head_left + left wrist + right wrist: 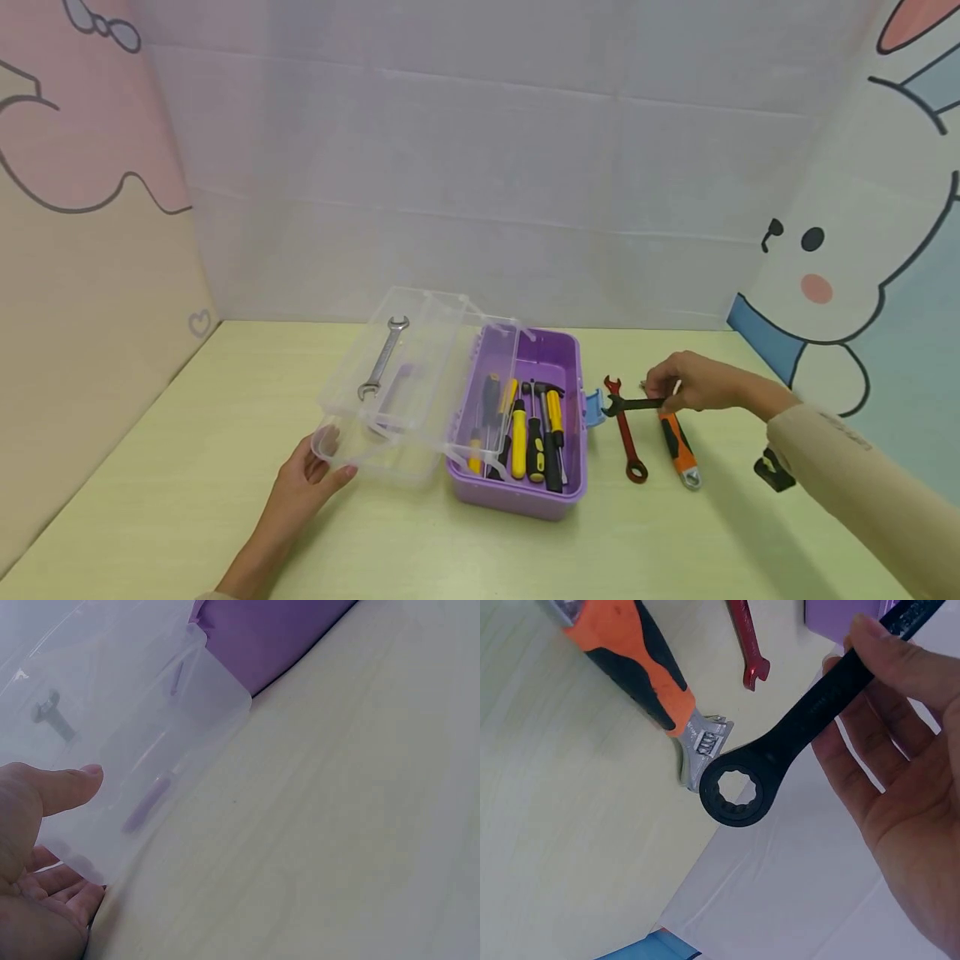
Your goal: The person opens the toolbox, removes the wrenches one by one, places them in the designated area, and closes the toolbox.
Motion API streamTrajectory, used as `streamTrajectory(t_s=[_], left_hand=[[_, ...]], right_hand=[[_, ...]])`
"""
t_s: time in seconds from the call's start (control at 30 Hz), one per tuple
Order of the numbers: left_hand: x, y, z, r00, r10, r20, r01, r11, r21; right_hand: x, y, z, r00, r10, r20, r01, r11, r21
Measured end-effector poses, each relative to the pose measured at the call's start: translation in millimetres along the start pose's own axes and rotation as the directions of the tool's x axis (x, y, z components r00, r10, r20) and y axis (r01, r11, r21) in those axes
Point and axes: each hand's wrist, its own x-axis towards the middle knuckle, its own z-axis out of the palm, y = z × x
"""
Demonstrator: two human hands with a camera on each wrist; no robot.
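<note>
My right hand (697,382) pinches a black combination wrench (810,712) between thumb and fingers, above the table to the right of the purple toolbox (517,502). In the right wrist view its ring end points away from the palm; in the head view its open end points at the box. My left hand (303,479) grips the near left corner of the toolbox's clear lid (150,750), thumb over it and fingers beneath. That lid is swung open to the left, with a silver double open-end wrench (384,358) lying in it.
Inside the box lie several yellow-and-black screwdrivers (518,442) and a hammer (551,450). A red combination wrench (627,433) and an orange-and-black adjustable wrench (680,450) rest on the table to its right. The blue latch (595,408) sticks out from the box's right side.
</note>
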Motion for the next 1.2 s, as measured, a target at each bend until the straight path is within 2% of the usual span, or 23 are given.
streamTrajectory(t_s=[0.3,0.53,0.8,0.97,1.1,1.2], left_hand=[[0.2,0.9,0.2,1.0,0.004,-0.011,-0.004,1.0,0.016],[0.9,1.8,0.3,1.0,0.004,-0.015,-0.004,1.0,0.018],[-0.6,1.2,0.3,1.0,0.005,-0.017,-0.004,1.0,0.007],[-0.7,0.4,1.0,1.0,0.008,-0.023,-0.008,1.0,-0.001],[-0.4,0.6,1.5,1.0,0.015,-0.027,-0.015,1.0,-0.018],[-0.5,0.4,1.7,0.999,0.018,-0.026,-0.018,1.0,-0.019]], right_hand=[[-17.4,19.1,-1.6,0.996,0.039,-0.083,-0.044,0.998,-0.053],[-30.7,29.9,-6.6,0.983,0.054,-0.175,-0.062,0.997,-0.04],[-40.5,38.9,-4.9,0.969,0.129,-0.209,-0.137,0.99,-0.022],[-44.9,45.1,0.4,0.947,0.215,-0.238,-0.222,0.975,-0.003],[-47.3,52.5,6.6,0.918,0.299,-0.261,-0.302,0.953,0.031],[-49.1,57.0,10.3,0.888,0.387,-0.249,-0.373,0.922,0.104]])
